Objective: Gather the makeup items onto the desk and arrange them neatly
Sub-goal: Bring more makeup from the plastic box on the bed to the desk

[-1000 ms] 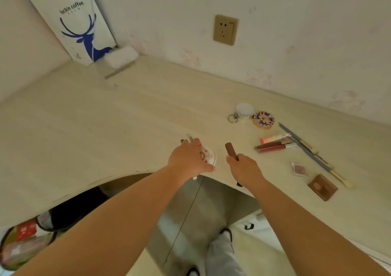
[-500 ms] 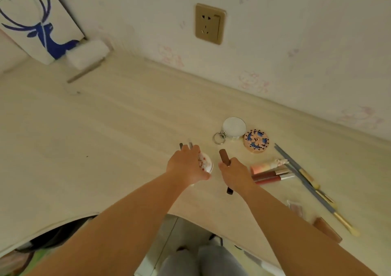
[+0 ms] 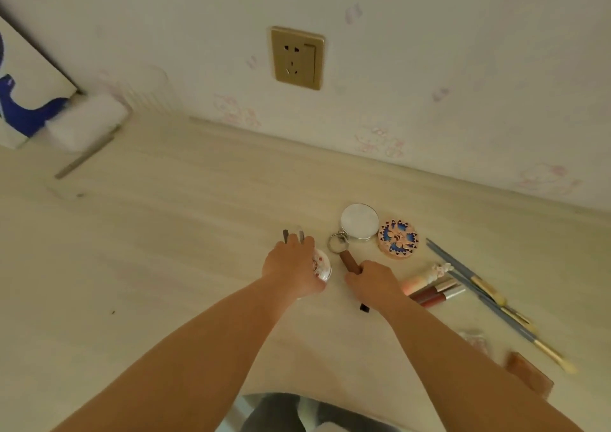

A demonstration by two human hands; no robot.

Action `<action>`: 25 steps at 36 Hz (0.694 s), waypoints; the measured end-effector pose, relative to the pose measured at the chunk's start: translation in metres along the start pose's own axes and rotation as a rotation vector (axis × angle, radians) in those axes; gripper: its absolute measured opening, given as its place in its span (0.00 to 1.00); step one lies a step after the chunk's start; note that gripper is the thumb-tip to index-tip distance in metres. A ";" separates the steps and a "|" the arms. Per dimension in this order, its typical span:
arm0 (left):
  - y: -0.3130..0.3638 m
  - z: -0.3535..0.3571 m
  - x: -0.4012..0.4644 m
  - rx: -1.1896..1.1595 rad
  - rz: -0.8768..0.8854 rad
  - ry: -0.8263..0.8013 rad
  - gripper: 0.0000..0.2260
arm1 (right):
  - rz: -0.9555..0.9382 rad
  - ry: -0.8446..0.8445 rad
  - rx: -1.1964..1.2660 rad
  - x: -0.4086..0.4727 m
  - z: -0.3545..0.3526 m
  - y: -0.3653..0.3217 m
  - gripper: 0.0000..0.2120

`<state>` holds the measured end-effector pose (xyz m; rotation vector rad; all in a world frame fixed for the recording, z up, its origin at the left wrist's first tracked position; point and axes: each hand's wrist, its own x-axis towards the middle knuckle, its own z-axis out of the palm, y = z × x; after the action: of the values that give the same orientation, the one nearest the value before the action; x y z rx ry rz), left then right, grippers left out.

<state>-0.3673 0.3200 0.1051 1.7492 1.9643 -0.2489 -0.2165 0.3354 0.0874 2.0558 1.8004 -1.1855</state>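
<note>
Right hand (image 3: 372, 282) grips a brown tube (image 3: 349, 262); best laid parallel beside the lip glosses (image 3: 436, 294). Left hand (image 3: 291, 266) clutches a round compact (image 3: 321, 264).

Both our bare forearms reach forward from the bottom of the view, converging toward the middle. Our left hand (image 3: 292, 268) is palm down, fingers curled in a closed grip around a small round white compact with a red pattern (image 3: 321, 264). Our right hand (image 3: 372, 282), just beside it, is fisted around a slim brown stick-shaped tube (image 3: 349, 262).
</note>
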 end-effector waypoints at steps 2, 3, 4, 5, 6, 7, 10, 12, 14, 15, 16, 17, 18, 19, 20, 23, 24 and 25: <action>-0.001 0.001 0.003 0.009 0.008 -0.006 0.33 | 0.002 0.017 -0.016 0.002 0.000 -0.001 0.14; -0.001 0.001 0.004 0.010 0.009 -0.007 0.33 | 0.001 0.023 -0.029 0.002 0.001 -0.001 0.14; -0.001 0.001 0.005 0.010 0.011 -0.006 0.32 | 0.003 0.028 -0.042 0.002 0.001 -0.001 0.15; -0.001 0.001 0.006 0.011 0.013 -0.006 0.32 | 0.006 0.033 -0.053 0.002 0.001 -0.002 0.15; 0.000 0.002 0.008 0.011 0.015 -0.007 0.32 | 0.008 0.041 -0.065 0.002 0.001 -0.002 0.15; 0.000 0.002 0.009 0.012 0.016 -0.010 0.32 | 0.008 0.054 -0.079 0.003 0.001 -0.002 0.15; 0.003 0.002 0.011 0.008 0.016 -0.024 0.32 | 0.003 0.087 -0.130 0.004 0.000 -0.001 0.15; 0.005 0.001 0.012 -0.002 0.010 -0.039 0.33 | -0.005 0.107 -0.177 0.003 -0.001 -0.001 0.14; 0.007 0.002 0.012 -0.018 0.001 -0.055 0.35 | -0.013 0.130 -0.218 0.003 -0.002 0.001 0.15; 0.008 0.002 0.012 -0.024 -0.004 -0.060 0.36 | -0.016 0.138 -0.232 0.003 -0.002 0.002 0.15; 0.008 0.003 0.012 -0.034 -0.010 -0.065 0.37 | -0.024 0.145 -0.243 0.002 -0.002 0.002 0.16; 0.009 0.003 0.012 -0.046 -0.016 -0.070 0.37 | -0.032 0.153 -0.251 0.002 -0.002 0.003 0.16; 0.010 0.004 0.012 -0.057 -0.019 -0.078 0.38 | -0.038 0.163 -0.254 0.002 -0.002 0.004 0.16; 0.010 0.004 0.012 -0.064 -0.020 -0.085 0.39 | -0.043 0.176 -0.256 0.001 -0.003 0.005 0.16; 0.011 0.005 0.012 -0.072 -0.021 -0.091 0.39 | -0.047 0.186 -0.258 0.001 -0.003 0.005 0.16; 0.013 0.007 0.011 -0.120 -0.009 -0.099 0.39 | -0.066 0.209 -0.278 0.000 -0.002 0.008 0.17; 0.014 0.008 0.011 -0.141 -0.005 -0.100 0.39 | -0.073 0.220 -0.284 -0.001 -0.002 0.010 0.17; 0.015 0.009 0.011 -0.161 -0.001 -0.101 0.38 | -0.079 0.229 -0.288 -0.002 -0.002 0.011 0.17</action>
<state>-0.3509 0.3281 0.0950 1.6021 1.8597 -0.1712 -0.2060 0.3326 0.0863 2.0338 2.0316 -0.6775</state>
